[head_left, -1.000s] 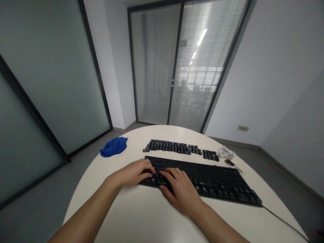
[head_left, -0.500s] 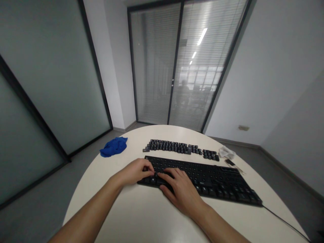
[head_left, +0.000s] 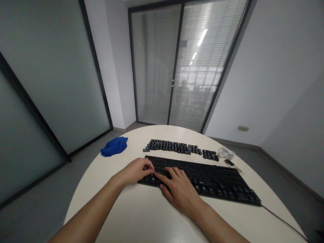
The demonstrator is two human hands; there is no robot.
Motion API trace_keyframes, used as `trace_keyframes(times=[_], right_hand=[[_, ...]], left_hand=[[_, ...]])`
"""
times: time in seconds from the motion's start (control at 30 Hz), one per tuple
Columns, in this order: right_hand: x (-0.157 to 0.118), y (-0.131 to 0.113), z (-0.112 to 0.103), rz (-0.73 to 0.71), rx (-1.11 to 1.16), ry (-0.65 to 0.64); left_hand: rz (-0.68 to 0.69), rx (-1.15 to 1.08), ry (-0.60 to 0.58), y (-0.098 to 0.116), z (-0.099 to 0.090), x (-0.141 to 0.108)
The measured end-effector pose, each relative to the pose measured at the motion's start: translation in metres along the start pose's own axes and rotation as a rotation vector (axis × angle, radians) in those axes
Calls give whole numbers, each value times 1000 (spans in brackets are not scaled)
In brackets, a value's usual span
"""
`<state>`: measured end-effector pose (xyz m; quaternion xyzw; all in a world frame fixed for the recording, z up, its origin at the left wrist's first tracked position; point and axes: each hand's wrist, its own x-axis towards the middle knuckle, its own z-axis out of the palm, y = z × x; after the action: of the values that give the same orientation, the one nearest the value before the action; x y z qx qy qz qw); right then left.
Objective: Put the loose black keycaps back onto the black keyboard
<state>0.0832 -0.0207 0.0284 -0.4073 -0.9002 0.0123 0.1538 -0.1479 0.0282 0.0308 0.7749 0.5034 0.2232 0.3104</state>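
A black keyboard [head_left: 217, 175] lies across the table in front of me, with bare key sockets over much of it and keycaps fitted along its near edge. At its left end my left hand [head_left: 140, 170] is closed in a pinch, thumb and forefinger tips together over the keys. Whatever they hold, if anything, is too small to make out. My right hand [head_left: 178, 189] rests on the near side of the keyboard, fingers apart, its index fingertip close to the left fingertips. Behind the keyboard stand rows of loose black keycaps [head_left: 174, 147].
A crumpled blue cloth [head_left: 114, 146] lies at the table's left edge. On the right are a clear plastic bag [head_left: 226, 153] and a small dark object [head_left: 229, 162] with a pale strip. The keyboard's cable [head_left: 280, 220] runs off the round table [head_left: 126, 216] at the right.
My right index finger has stretched left toward the pinched left fingertips. The left hand stays in nearly the same place.
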Motion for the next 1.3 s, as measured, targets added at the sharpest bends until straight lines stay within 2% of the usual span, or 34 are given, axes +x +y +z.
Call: trace_keyframes(times=[0.33,0.73,1.03,1.23,1.3], right_hand=[[-1,4,2,-18,36,22],[-1,2,0,0,59,14],[-1,2,1,8,61,19],[-2,3,2,7,58,21],[-2,3,2,8,68,27]], left_hand=[[12,-42,-5,-5,-1,2],[7,-1,-1,3,-2,-2],[-12,-10,18,-1,0,0],[15,-55,-44,-4,-2,0],[21,-68,4,-7,-4,3]])
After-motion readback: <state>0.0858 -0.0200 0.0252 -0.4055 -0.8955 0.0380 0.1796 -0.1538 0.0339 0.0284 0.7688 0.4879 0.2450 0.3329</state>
